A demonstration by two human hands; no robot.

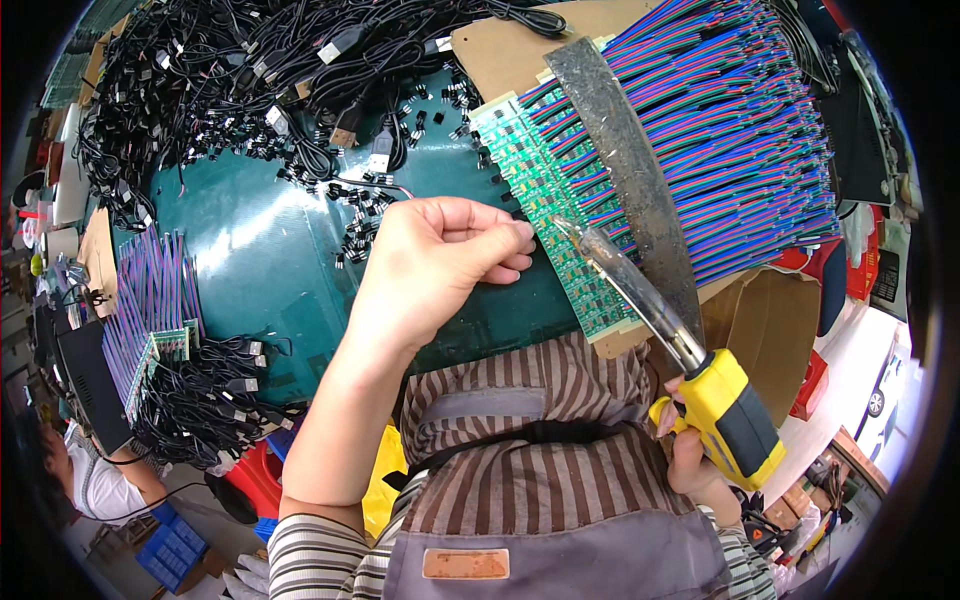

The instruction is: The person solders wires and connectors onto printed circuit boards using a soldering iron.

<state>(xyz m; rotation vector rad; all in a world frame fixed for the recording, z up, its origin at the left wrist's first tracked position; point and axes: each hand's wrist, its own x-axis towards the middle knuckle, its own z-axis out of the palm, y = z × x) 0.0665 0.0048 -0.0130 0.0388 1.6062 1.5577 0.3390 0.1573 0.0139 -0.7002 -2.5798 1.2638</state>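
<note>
A long green circuit board panel [535, 170] carries rows of small parts, with red, green and blue wires [720, 150] running off its right side. At the panel's left edge, my left hand [440, 250] is closed in a pinch; whatever lies between its fingertips is too small to make out. My right hand [690, 460] is wrapped round a yellow and black soldering gun [735, 420], partly hidden behind its body. The gun's tip reaches the middle of the panel, just right of my left fingertips. A worn flat metal bar [630, 170] lies across the wires.
Black cables with USB plugs [340, 60] heap at the back left of the green mat [240, 230]. Small black three-legged parts [365, 215] are scattered beside them. More wired boards [165, 350] stand at the left. Cardboard [500, 50] lies under the panel. Another person [105, 475] sits at far left.
</note>
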